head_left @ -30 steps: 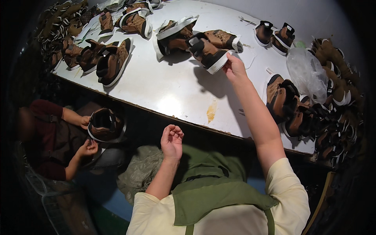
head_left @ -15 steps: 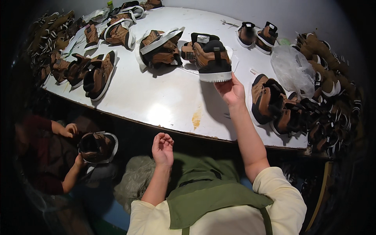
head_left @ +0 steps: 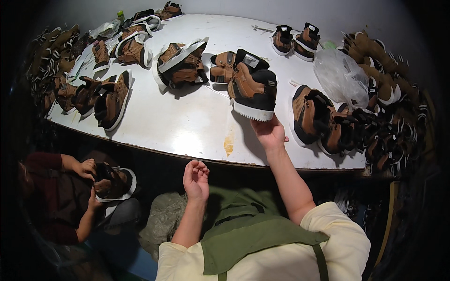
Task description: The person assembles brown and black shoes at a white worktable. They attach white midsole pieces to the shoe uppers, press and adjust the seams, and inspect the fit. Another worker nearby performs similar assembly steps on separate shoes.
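A brown and black high-top shoe [head_left: 251,89] with a white sole is held up over the white table [head_left: 164,129]. My right hand [head_left: 269,133] grips it from beneath, with the fingers mostly hidden under the sole. My left hand [head_left: 196,180] is raised in front of my green apron [head_left: 253,234], just short of the table edge. Its fingers are loosely curled and hold nothing. Left of the held shoe, brown shoes [head_left: 185,65] lie with a white sole uppermost. Behind it, another brown shoe piece [head_left: 221,68] is partly covered.
More brown shoes stand at the left [head_left: 111,100], at the right [head_left: 311,114] and at the far right corner [head_left: 307,42]. A clear plastic bag [head_left: 341,77] lies by piled shoes [head_left: 389,126]. At lower left a co-worker's hands [head_left: 88,169] hold a shoe [head_left: 112,182].
My right hand has drawn the shoe nearer to me and turned it, so more of its side shows. My left hand stays almost still. The co-worker's upper hand has come onto their shoe.
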Demonstrator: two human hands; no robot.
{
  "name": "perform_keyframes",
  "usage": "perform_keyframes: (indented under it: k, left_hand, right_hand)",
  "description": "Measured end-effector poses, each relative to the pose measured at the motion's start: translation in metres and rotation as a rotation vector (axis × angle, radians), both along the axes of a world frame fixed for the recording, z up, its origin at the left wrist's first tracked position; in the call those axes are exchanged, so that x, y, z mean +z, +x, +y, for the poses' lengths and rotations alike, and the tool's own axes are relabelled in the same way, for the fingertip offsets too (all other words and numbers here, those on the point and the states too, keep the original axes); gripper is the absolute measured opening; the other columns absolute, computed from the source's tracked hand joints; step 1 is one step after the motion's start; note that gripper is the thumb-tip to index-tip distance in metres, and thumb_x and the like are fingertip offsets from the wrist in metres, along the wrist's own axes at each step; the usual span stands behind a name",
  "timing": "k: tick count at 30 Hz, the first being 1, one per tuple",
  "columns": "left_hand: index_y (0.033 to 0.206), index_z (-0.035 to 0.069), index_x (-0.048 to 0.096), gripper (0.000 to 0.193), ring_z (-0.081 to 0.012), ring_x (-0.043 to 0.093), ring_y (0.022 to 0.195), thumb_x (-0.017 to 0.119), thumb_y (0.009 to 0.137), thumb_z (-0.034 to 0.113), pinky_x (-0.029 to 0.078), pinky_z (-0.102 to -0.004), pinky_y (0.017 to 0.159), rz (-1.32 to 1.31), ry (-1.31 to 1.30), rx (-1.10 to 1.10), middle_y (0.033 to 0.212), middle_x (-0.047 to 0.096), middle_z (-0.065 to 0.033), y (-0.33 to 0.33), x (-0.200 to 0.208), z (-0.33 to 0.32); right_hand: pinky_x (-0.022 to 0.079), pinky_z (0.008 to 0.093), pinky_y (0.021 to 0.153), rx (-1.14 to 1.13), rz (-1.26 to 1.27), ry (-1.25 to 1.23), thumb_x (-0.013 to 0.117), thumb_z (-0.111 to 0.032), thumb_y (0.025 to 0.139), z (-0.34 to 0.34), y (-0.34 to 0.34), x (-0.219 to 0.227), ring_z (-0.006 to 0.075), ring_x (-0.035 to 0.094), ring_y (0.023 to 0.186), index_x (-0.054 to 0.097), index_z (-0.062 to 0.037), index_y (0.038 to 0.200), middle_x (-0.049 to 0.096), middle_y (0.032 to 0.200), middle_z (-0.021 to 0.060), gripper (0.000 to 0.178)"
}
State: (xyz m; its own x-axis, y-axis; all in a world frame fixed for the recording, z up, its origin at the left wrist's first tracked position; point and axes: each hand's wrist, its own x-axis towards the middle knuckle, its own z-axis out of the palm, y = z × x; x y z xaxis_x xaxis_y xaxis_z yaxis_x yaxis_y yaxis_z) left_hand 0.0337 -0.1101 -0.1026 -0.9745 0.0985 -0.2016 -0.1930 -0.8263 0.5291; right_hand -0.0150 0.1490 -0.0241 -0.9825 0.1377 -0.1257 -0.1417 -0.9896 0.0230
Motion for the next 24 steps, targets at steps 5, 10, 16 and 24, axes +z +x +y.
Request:
perform_keyframes:
  k: [5, 10, 16, 24]
  left_hand:
    - [0.118, 0.003, 0.054, 0.028, -0.0186, 0.055, 0.101, 0.055, 0.097, 0.021, 0.046, -0.0312, 0.087, 0.227, -0.259, 0.023, 0.111, 0.058, -0.0092, -0.012, 0.031, 0.01]
    - [0.147, -0.003, 0.025, 0.088, -0.0279, 0.038, 0.136, 0.073, 0.08, 0.027, 0.03, -0.0409, 0.112, 0.476, -0.686, -0.004, 0.145, 0.038, -0.0198, -0.035, 0.1, 0.027]
    - [0.144, -0.003, 0.023, 0.104, -0.0316, 0.043, 0.126, 0.083, 0.068, 0.034, 0.039, -0.0407, 0.104, 0.468, -0.881, -0.03, 0.137, 0.037, -0.0215, -0.042, 0.122, 0.045]
    - [0.134, -0.004, 0.04, 0.086, -0.028, 0.058, 0.108, 0.084, 0.067, 0.029, 0.047, -0.0377, 0.094, 0.489, -0.93, 0.171, 0.118, 0.057, -0.0188, -0.056, 0.11, 0.041]
  right_hand:
    - [0.04, 0.0542, 0.108, 0.165, 0.096, -0.039, 0.044, -0.02, 0.101, -0.012, 0.016, -0.015, 0.0344, 0.05, 0.128, 0.051, -0.0043, 0.132, 0.054, 0.137, 0.0156, 0.036]
    - [0.041, 0.0519, 0.107, 0.218, 0.07, 0.093, 0.042, -0.021, 0.103, -0.044, 0.018, -0.016, 0.0318, 0.052, 0.126, 0.05, -0.0043, 0.133, 0.055, 0.136, 0.0147, 0.035]
    - [0.041, 0.0451, 0.108, 0.254, 0.127, 0.25, 0.043, -0.022, 0.103, -0.075, 0.017, -0.012, 0.0271, 0.052, 0.123, 0.046, -0.0049, 0.135, 0.054, 0.134, 0.0116, 0.037]
    - [0.041, 0.0421, 0.108, 0.226, 0.173, 0.518, 0.046, -0.02, 0.103, -0.087, 0.013, -0.007, 0.0232, 0.052, 0.123, 0.043, -0.0058, 0.138, 0.053, 0.134, 0.009, 0.038]
